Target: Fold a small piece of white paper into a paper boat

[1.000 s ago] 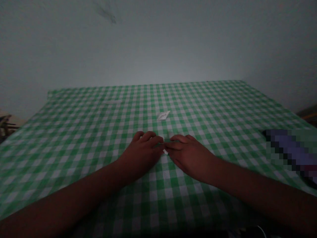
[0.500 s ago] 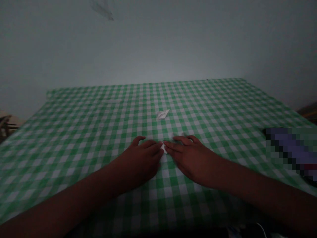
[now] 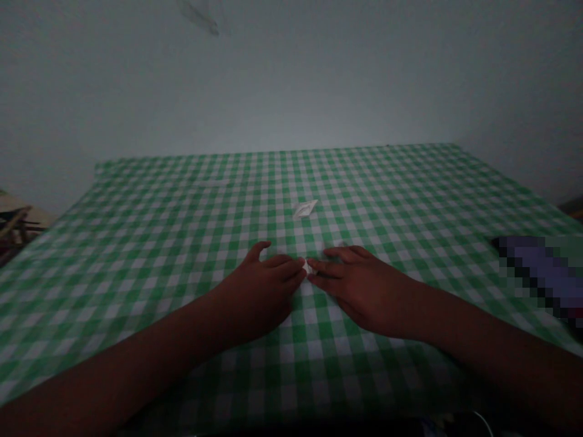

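Note:
A small piece of white paper lies on the green-and-white gingham tablecloth, between my fingertips. My left hand touches it from the left, with the thumb raised away from the fingers. My right hand meets it from the right, with its fingers almost flat. The paper is mostly hidden, and I cannot tell whether either hand grips it. Farther out, beyond both hands, lies a folded white paper shape, and neither hand touches it.
A pixelated purple object lies on the cloth at the right. A plain pale wall rises behind the table. A dark wooden item shows past the far left edge, and a thin white cable shows at the bottom.
My hands have flattened and spread a little, and the left thumb has lifted. More of the white paper shows between my fingertips. The view has shifted slightly.

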A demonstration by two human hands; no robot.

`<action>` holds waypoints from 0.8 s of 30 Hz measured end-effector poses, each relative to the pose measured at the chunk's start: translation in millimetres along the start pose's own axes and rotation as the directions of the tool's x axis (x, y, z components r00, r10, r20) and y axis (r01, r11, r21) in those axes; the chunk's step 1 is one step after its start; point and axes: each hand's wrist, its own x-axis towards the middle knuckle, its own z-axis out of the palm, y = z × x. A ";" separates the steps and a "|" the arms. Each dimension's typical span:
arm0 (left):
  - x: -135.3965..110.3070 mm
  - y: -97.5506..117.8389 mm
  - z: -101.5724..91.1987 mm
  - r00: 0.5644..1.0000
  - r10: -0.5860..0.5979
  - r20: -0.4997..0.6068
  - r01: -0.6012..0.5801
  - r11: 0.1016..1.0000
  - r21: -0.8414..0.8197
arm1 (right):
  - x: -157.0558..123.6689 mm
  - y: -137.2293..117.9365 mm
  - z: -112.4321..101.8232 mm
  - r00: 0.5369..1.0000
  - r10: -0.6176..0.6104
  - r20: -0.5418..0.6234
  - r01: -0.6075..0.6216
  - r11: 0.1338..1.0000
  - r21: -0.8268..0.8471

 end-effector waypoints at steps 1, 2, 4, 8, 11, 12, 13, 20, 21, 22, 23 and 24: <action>0.8 0.3 0.0 1.000 -0.002 -0.002 0.002 1.000 0.011 | -0.2 -1.6 0.9 1.000 0.009 -0.003 -0.009 1.000 -0.019; 1.6 0.7 -0.4 1.000 -0.006 -0.003 0.006 1.000 0.021 | -0.5 -3.7 1.8 1.000 0.024 -0.008 -0.024 0.999 -0.039; 2.7 1.9 -2.1 1.000 -0.016 -0.001 0.017 0.999 0.036 | -1.0 -8.3 3.4 0.998 0.057 -0.022 -0.058 0.996 -0.070; 2.7 3.4 -4.4 1.000 -0.020 -0.012 0.021 0.998 0.053 | -0.8 -12.9 2.9 0.992 0.109 -0.070 -0.114 0.992 -0.061; 5.1 0.3 -1.0 0.999 -0.019 -0.046 0.020 0.999 0.038 | 3.6 -8.8 1.0 0.991 0.090 -0.098 -0.082 0.993 0.083; 7.1 -1.5 1.2 0.998 -0.013 -0.064 0.014 1.000 0.026 | 6.0 -6.7 1.3 0.991 0.078 -0.112 -0.061 0.986 0.153; 9.7 -3.5 3.8 0.996 -0.007 -0.087 0.008 1.000 0.014 | 8.7 -4.4 2.5 0.985 0.101 -0.142 -0.067 0.973 0.223; 25.6 -9.9 21.6 0.975 -0.044 -0.217 0.026 0.996 -0.086 | 26.2 0.9 23.2 0.880 0.387 -0.275 -0.220 0.846 0.486; 26.3 -9.5 23.2 0.970 -0.077 -0.229 0.050 0.991 -0.123 | 27.8 0.3 24.7 0.869 0.408 -0.281 -0.222 0.828 0.515; 26.7 -9.0 24.5 0.964 -0.112 -0.243 0.073 0.984 -0.161 | 29.2 -0.3 25.6 0.857 0.431 -0.284 -0.224 0.806 0.548; 26.9 -8.7 25.8 0.956 -0.146 -0.256 0.097 0.976 -0.196 | 30.4 -0.7 25.8 0.844 0.455 -0.282 -0.227 0.781 0.582; 27.0 -8.5 27.0 0.947 -0.179 -0.268 0.119 0.966 -0.228 | 31.3 -0.9 25.7 0.833 0.480 -0.276 -0.228 0.752 0.618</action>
